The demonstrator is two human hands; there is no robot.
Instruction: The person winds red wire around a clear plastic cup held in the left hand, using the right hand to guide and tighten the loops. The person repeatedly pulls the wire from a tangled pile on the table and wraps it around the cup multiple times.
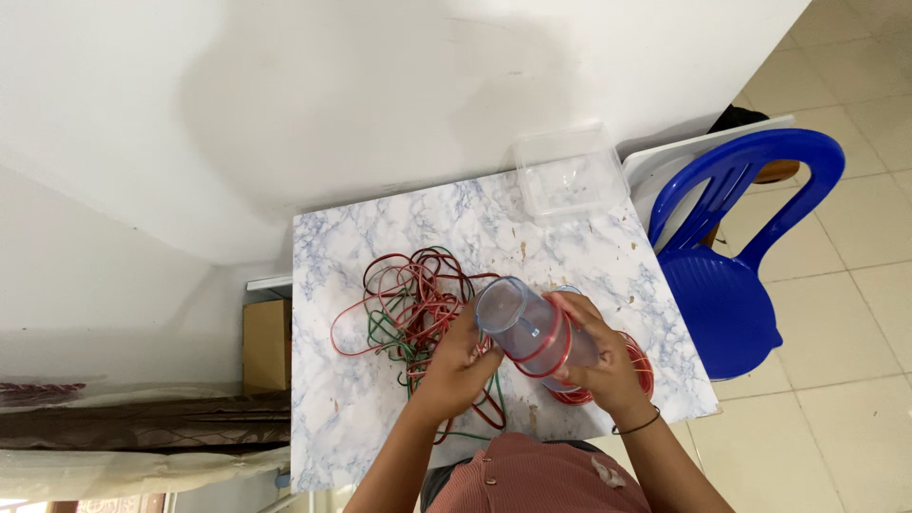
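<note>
Item: clear plastic cup [534, 331], lying on its side in the air over the marble-patterned table [370, 237], open mouth turned up and to the left.

Right hand [603, 366]: you are cradling the closed end of the cup, fingers wrapped round its far side, grip firm and closed.

Left hand [459, 366]: you are pinching at the cup's near side, fingers curled in; what exactly lies between the fingertips cannot be told.

Red rubber band [556, 353]: sitting round the cup's middle, one loop showing.

Step, as judged: you are fitting bands onto the cup, one seated so far. The next move is calling for a fresh band stretched wide over the mouth while your right hand is keeping the cup steady.

Loose stock: a tangle of red and green bands [410, 309] just left of your hands; a small red heap [638, 369] under your right wrist.

Also present: clear lidded tub [570, 176], blue chair [731, 275].
</note>
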